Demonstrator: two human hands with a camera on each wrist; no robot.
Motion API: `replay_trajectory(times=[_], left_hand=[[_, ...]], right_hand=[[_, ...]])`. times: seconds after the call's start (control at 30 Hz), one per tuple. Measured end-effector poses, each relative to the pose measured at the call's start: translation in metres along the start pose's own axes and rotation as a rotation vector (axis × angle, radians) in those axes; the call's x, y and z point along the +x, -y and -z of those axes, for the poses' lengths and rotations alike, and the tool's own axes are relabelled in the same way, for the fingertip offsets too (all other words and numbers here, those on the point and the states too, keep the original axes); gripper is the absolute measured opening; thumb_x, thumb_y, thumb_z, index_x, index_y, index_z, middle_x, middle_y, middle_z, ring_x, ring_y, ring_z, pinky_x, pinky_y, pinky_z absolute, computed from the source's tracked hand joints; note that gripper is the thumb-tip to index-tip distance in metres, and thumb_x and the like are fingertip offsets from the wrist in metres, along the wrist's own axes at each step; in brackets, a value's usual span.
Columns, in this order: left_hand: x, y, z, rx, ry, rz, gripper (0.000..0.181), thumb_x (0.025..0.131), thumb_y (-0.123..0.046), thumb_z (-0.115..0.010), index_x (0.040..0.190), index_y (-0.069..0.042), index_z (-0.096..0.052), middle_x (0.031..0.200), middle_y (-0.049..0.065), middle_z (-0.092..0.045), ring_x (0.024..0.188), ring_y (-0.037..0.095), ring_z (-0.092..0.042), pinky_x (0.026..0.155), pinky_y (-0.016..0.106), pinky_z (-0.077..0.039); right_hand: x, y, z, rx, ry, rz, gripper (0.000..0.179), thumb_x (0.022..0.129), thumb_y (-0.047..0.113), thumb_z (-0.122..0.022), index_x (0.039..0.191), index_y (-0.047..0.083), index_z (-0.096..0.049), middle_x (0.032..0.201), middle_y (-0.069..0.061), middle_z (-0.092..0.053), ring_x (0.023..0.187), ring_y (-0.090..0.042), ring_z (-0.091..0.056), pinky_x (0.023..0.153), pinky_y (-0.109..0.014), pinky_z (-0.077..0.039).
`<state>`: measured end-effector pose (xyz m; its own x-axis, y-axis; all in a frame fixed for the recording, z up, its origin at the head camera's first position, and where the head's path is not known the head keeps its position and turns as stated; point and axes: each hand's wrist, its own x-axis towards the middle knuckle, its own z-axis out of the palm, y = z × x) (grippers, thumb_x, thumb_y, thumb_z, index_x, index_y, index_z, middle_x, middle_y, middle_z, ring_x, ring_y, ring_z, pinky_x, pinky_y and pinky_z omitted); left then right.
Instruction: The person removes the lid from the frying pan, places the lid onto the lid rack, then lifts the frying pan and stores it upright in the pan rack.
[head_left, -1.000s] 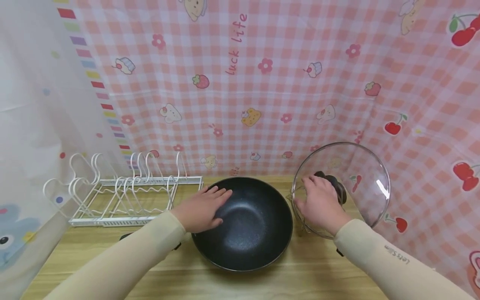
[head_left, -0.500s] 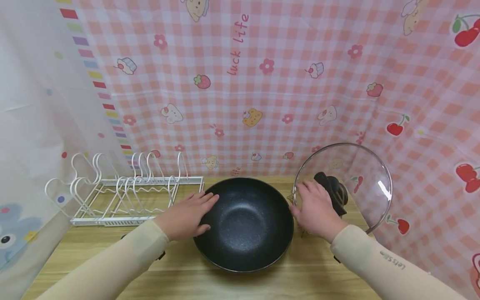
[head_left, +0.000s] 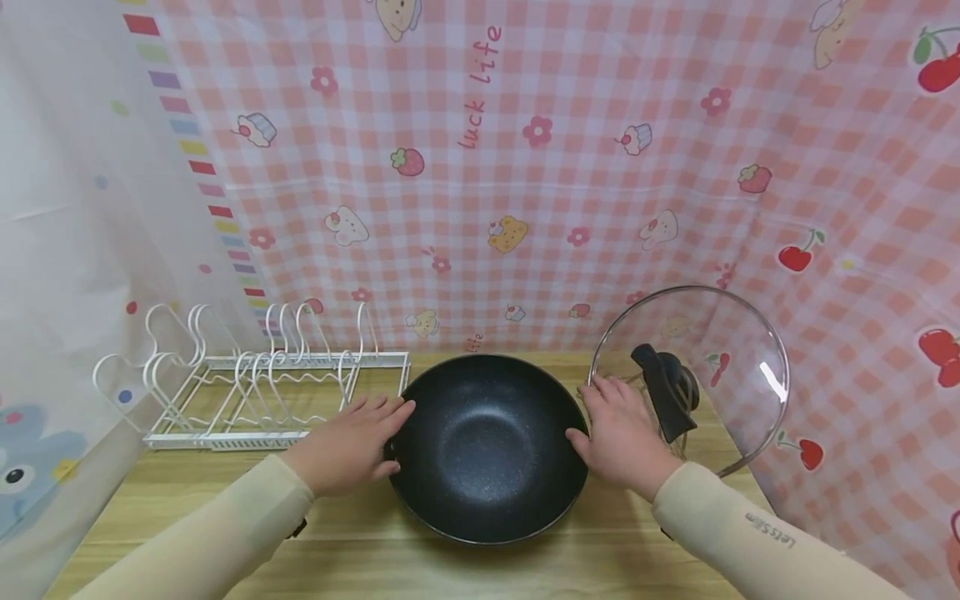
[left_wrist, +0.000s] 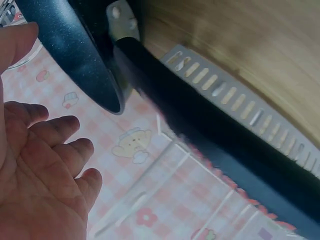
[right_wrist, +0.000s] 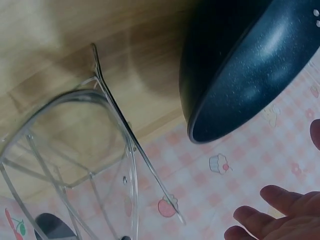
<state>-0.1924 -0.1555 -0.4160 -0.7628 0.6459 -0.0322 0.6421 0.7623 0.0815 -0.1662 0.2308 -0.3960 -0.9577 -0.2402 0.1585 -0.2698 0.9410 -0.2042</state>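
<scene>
A black speckled wok (head_left: 487, 458) stands upright on the wooden table, between the two hands. My left hand (head_left: 348, 446) is at its left rim, palm down, with the fingers loosely extended. The wok's long black handle (left_wrist: 200, 125) runs past that hand in the left wrist view; in the head view, the hand and forearm mostly hide it. At the right rim is my right hand (head_left: 622, 429), its thumb tip overlapping the edge and its fingers relaxed. Behind and right of this hand, a clear glass lid (head_left: 731, 342) with a black handle (head_left: 663, 396) leans upright.
A white wire rack (head_left: 273, 441) with several upright loops stands left of the wok. In the right wrist view, a thin metal wire stand (right_wrist: 125, 122) sits beside the wok. Checked pink cloth (head_left: 510, 100) hangs behind the table and along its right side.
My left hand has moved left and down, from over the wok's inside to its rim. The right hand has come away from the lid's handle, leftward to the wok's right rim.
</scene>
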Motion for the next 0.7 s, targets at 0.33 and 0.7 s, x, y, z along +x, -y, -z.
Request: replay_trajectory(times=[0.33, 0.7], left_hand=[[-0.015, 0.007, -0.009, -0.034, -0.010, 0.044, 0.080, 0.097, -0.037, -0.074, 0.160, -0.002, -0.039, 0.162, 0.022, -0.046, 0.152, 0.046, -0.041, 0.125, 0.063, -0.031], [-0.028, 0.014, -0.019, -0.050, -0.008, 0.057, 0.077, 0.097, -0.035, -0.074, 0.158, 0.000, -0.042, 0.160, 0.023, -0.048, 0.150, 0.047, -0.043, 0.122, 0.065, -0.034]], right_hand=[[-0.002, 0.002, -0.016, 0.018, 0.058, 0.011, 0.065, 0.098, 0.033, -0.073, 0.146, -0.006, -0.053, 0.155, -0.031, -0.048, 0.147, -0.051, -0.040, 0.124, -0.065, -0.032], [-0.006, 0.004, -0.032, 0.075, 0.122, 0.012, 0.068, 0.099, 0.034, -0.072, 0.147, -0.010, -0.050, 0.155, -0.033, -0.047, 0.148, -0.054, -0.038, 0.124, -0.064, -0.031]])
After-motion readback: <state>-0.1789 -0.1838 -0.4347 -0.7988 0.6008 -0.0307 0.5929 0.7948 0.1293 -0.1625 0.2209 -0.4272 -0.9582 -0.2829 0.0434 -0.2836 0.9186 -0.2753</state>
